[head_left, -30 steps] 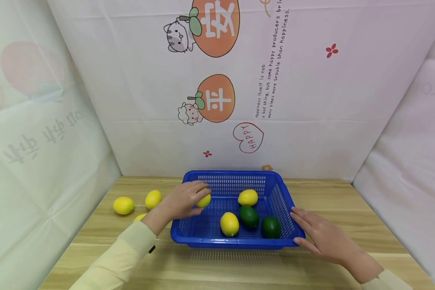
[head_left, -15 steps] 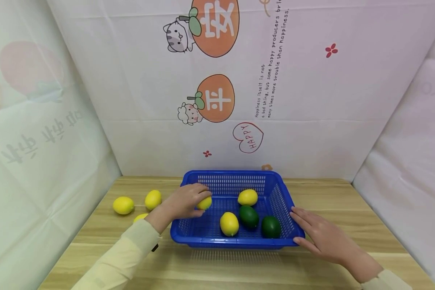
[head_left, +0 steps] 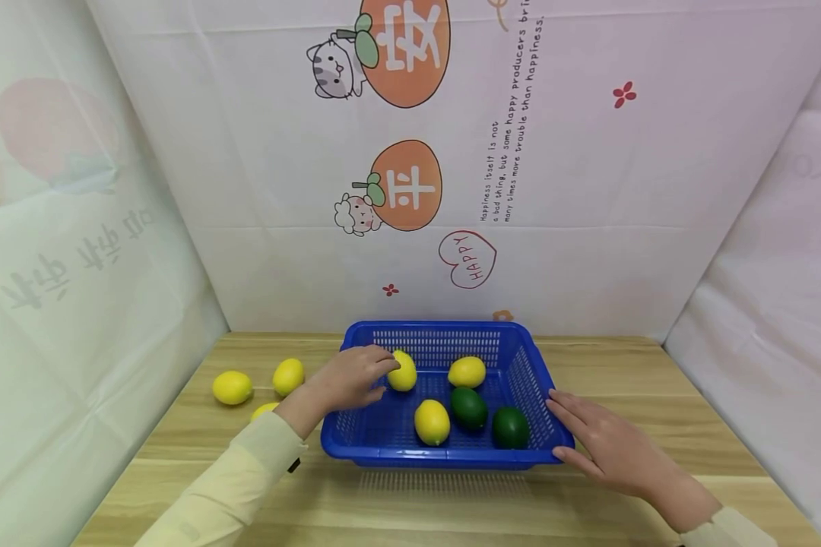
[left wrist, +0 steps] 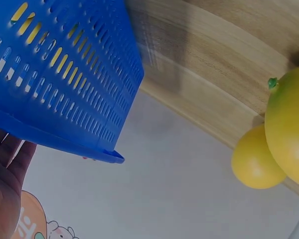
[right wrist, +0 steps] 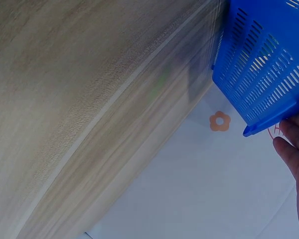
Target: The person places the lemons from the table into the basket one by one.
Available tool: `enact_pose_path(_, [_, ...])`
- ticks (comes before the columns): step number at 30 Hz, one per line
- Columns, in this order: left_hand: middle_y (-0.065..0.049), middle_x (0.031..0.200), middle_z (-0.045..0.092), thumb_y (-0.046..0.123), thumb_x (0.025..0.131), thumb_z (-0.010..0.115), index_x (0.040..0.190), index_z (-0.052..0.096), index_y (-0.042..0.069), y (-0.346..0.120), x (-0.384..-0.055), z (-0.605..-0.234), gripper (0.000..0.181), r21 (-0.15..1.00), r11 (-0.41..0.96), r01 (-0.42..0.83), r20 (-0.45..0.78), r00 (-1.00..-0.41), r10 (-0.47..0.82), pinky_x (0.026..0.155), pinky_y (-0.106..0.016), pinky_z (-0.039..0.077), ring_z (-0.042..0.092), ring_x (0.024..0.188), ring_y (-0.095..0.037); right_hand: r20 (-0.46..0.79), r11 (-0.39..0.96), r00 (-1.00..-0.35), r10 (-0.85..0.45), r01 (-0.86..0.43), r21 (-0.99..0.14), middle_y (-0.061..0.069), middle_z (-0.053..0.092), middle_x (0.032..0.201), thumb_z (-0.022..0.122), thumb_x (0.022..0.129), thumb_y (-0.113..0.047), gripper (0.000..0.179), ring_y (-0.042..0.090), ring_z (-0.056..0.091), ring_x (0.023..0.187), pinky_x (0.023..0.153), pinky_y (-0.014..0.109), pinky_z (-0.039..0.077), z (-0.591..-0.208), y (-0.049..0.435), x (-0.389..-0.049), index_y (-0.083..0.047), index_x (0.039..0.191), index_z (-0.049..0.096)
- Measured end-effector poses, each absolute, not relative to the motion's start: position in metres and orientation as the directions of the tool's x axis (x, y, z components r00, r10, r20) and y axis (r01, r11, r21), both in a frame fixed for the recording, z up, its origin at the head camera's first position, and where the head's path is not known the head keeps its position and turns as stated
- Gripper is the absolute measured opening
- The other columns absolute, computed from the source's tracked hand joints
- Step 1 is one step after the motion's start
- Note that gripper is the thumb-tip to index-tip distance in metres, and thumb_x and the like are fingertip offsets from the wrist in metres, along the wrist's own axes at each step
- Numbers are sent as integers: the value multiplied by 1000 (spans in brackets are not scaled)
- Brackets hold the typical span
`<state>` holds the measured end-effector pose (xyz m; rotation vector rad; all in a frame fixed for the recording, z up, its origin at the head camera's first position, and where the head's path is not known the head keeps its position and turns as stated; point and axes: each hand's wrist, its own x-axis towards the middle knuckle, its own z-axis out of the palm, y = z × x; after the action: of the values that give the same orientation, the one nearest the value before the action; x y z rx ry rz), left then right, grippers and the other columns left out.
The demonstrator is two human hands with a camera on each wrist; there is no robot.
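Note:
My left hand is over the left rim of a blue plastic basket, fingers parted and the thumb apart from them. Just past its fingertips a yellow lemon lies in the basket's back left part. Two more lemons, one at the back and one nearer the front, share the basket with two dark green egg-shaped fruits, one in the middle and one front right. With fingers extended, my right hand rests against the basket's right rim; the right wrist view shows its fingertips there.
Left of the basket on the wooden table lie a lemon at the far left, another lemon beside it, and a third lemon partly hidden by my left wrist. A printed white cloth stands behind the table and along both sides.
My left hand has let go of the lemon, which now lies a little farther right in the basket. Its fingers have parted. My right hand has stayed at the rim.

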<state>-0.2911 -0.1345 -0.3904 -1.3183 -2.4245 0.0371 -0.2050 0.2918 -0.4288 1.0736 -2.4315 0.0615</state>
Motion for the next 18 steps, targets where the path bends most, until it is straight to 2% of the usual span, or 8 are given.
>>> enact_pose_path(18, [-7, 113, 66, 17, 82, 77, 117, 66, 4, -147, -288, -383, 39, -183, 550, 815, 334, -475, 814, 91, -34, 53, 62, 104, -22, 448, 691, -575, -685, -708, 148, 23, 56, 131, 62, 93, -43, 61, 37, 58, 114, 87, 51, 53, -429, 291, -205, 7, 127, 58])
